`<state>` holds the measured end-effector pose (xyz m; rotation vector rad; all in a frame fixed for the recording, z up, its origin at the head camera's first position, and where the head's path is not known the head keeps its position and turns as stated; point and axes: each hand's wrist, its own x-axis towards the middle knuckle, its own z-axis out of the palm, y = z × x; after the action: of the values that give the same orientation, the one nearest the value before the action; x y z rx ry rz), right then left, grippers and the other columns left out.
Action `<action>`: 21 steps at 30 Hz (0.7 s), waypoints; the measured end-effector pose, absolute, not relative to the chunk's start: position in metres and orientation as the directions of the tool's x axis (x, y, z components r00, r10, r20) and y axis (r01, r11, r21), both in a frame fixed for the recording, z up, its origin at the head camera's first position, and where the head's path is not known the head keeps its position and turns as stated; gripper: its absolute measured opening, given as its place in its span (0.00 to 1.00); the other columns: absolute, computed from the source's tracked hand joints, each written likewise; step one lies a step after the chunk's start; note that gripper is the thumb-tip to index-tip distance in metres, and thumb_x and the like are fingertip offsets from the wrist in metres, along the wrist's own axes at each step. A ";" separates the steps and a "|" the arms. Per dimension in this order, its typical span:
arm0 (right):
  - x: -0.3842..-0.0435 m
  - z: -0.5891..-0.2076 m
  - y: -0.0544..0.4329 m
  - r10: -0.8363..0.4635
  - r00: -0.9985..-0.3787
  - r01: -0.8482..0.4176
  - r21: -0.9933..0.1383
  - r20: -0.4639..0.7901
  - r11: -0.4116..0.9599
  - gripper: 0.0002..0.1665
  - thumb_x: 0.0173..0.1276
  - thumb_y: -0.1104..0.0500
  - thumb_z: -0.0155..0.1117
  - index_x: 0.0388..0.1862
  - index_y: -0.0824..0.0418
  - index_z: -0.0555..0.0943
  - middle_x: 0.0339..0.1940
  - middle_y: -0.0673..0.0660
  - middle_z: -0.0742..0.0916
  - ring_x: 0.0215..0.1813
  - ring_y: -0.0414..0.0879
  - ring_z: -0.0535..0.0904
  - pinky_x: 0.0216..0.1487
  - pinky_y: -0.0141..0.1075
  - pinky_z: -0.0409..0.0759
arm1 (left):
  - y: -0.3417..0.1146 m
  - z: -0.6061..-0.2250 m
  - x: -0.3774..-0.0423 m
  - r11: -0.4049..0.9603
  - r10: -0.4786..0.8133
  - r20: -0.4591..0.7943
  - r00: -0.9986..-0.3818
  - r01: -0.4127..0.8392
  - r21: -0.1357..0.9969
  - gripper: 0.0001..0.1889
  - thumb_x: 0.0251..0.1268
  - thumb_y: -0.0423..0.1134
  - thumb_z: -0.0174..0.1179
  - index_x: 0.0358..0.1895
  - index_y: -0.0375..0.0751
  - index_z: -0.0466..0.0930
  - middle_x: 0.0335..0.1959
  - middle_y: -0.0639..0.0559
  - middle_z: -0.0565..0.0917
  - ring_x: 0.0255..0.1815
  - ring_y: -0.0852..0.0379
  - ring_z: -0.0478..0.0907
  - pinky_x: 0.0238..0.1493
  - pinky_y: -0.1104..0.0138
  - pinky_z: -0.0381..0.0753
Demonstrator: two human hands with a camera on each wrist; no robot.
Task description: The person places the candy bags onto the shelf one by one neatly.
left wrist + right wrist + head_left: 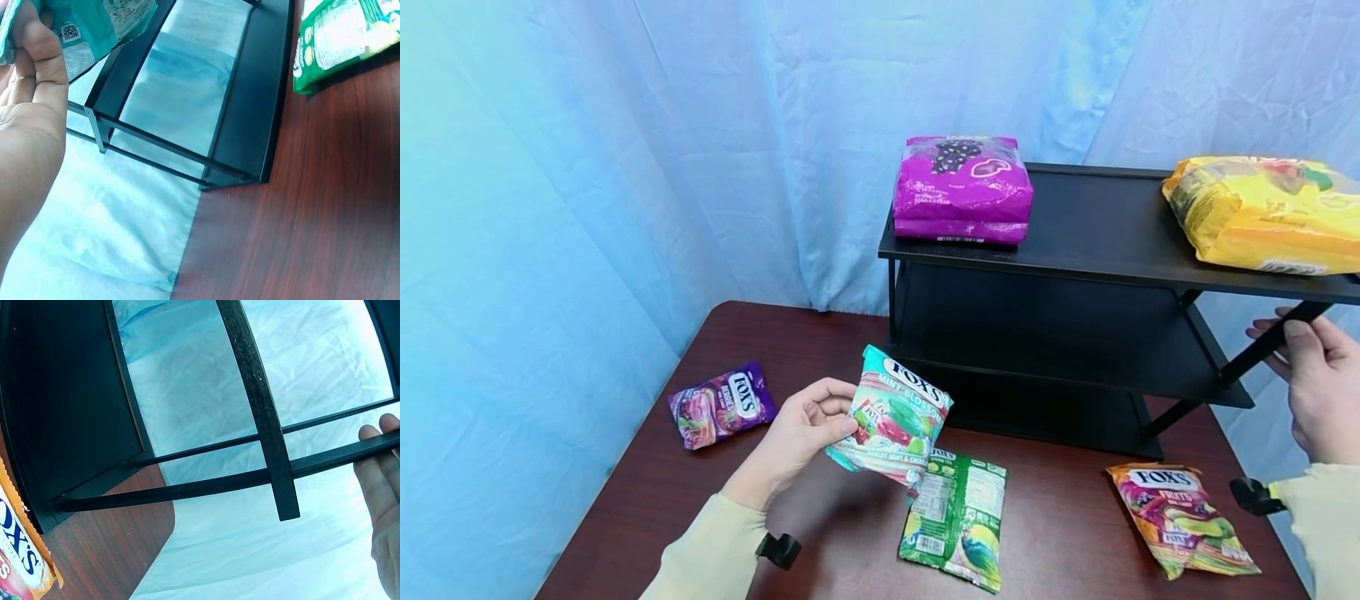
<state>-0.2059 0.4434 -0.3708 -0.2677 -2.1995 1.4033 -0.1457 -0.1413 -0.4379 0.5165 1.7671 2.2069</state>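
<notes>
My left hand [801, 437] pinches a teal Fox's mint candy bag [895, 417] by its left edge, held up over the table with its printed front facing me. In the left wrist view, the back of this bag [81, 37] shows a QR code. Beneath it lies a green candy bag [958, 525], back side up. My right hand [1318, 375] grips a right-side post [1262, 346] of the black shelf rack [1075, 258], thumb in front and fingers behind. In the right wrist view, its fingers [375, 481] lie against the post.
On the top shelf sit a purple candy bag [962, 196] at left and a yellow one [1277, 217] at right. A purple berries bag [722, 406] lies on the table's left, an orange fruits bag [1180, 521] at the right. Blue curtain [625, 167] hangs behind the brown table [1052, 500].
</notes>
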 end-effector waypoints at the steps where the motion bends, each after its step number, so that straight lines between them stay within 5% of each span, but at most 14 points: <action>1: -0.206 -0.371 0.443 0.428 -0.848 -0.102 -0.889 0.313 0.447 0.24 0.84 0.48 0.44 0.69 0.52 0.76 0.48 0.37 0.82 0.51 0.29 0.79 0.59 0.19 0.72 | -0.140 -0.437 -0.146 -0.228 0.420 0.115 -0.900 0.018 0.974 0.19 0.73 0.28 0.61 0.63 0.30 0.71 0.50 0.45 0.87 0.48 0.52 0.88 0.51 0.60 0.86; 21: -0.207 -0.372 0.444 0.426 -0.852 -0.090 -0.889 0.303 0.450 0.23 0.84 0.47 0.43 0.67 0.53 0.77 0.51 0.38 0.82 0.53 0.29 0.79 0.64 0.23 0.70 | -0.111 -0.431 -0.162 -0.326 0.414 0.167 -0.895 0.026 0.945 0.17 0.74 0.29 0.60 0.62 0.37 0.72 0.50 0.48 0.87 0.47 0.54 0.88 0.50 0.60 0.87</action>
<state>-0.2065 0.4437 -0.3720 -0.2808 -2.2135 1.3993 -0.1617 -0.1109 -0.4307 0.5650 1.6553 2.3081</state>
